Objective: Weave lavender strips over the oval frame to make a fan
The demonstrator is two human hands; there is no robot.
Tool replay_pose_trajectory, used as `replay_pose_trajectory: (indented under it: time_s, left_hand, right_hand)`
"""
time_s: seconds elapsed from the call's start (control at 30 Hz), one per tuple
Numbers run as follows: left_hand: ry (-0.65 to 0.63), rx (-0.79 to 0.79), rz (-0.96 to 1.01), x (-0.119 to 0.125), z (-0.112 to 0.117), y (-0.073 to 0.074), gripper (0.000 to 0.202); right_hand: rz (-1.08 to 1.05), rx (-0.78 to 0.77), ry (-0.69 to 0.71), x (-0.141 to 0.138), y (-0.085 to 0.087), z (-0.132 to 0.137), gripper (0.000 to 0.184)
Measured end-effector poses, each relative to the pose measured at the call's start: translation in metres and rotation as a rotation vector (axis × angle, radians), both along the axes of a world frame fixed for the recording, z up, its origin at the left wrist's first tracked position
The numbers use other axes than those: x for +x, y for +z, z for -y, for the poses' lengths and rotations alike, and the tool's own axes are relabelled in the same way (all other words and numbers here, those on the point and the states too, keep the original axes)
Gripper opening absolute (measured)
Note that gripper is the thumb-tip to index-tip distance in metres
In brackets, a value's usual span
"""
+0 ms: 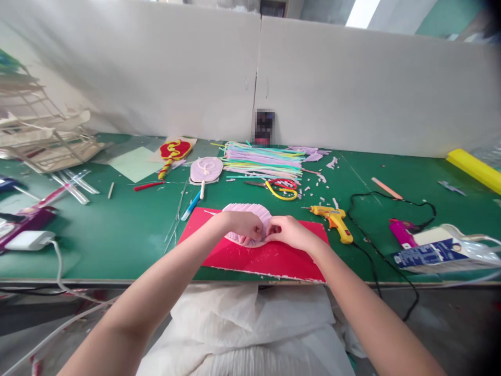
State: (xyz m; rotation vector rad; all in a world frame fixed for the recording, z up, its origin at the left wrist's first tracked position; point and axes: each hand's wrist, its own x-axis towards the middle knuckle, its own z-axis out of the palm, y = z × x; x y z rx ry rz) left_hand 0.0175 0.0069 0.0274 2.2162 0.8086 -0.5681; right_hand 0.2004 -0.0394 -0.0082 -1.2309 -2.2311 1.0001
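Observation:
A round pink piece made of coiled strips [247, 210] lies on a red sheet [274, 256] near the front edge of the green table [125, 235]. My left hand [245, 225] and my right hand [287, 231] meet over the near side of the pink piece. Both have their fingers curled and pinched on its edge. What exactly sits between the fingertips is hidden.
A yellow glue gun [332, 219] lies right of the red sheet, with a black cord [376, 209] beyond. Pastel strips [262, 159], scissors [279, 187], a blue pen [191, 206] and finished coiled shapes [206, 169] lie behind. A wire rack [43, 141] stands at the far left.

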Motion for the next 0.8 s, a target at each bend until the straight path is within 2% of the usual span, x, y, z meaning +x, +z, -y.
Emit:
replay_pose_trajectory:
  time_s: [0.1, 0.17, 0.27, 0.33, 0.53, 0.8]
  left_hand:
    - [-0.004, 0.032, 0.016, -0.001, -0.002, 0.005, 0.019]
    - [0.014, 0.114, 0.05, -0.002, -0.003, 0.009, 0.017]
    - [0.054, 0.231, 0.112, -0.003, -0.004, 0.01, 0.019]
    - [0.066, 0.208, 0.159, -0.002, -0.003, 0.006, 0.016]
    - [0.112, 0.147, 0.223, -0.002, 0.0, -0.012, 0.011]
    - [0.11, 0.141, 0.256, -0.003, -0.001, -0.016, 0.016]
  right_hand:
    - [-0.029, 0.07, -0.061, 0.004, 0.003, 0.012, 0.009]
    - [-0.105, 0.187, -0.155, 0.007, 0.001, 0.024, 0.01]
    - [-0.143, 0.261, -0.259, 0.01, -0.008, 0.041, 0.01]
    - [-0.122, 0.296, -0.288, 0.008, -0.016, 0.051, 0.012]
    - [-0.067, 0.45, -0.275, -0.001, -0.03, 0.069, 0.024]
    - [-0.005, 0.52, -0.252, 0.0, -0.034, 0.073, 0.029]
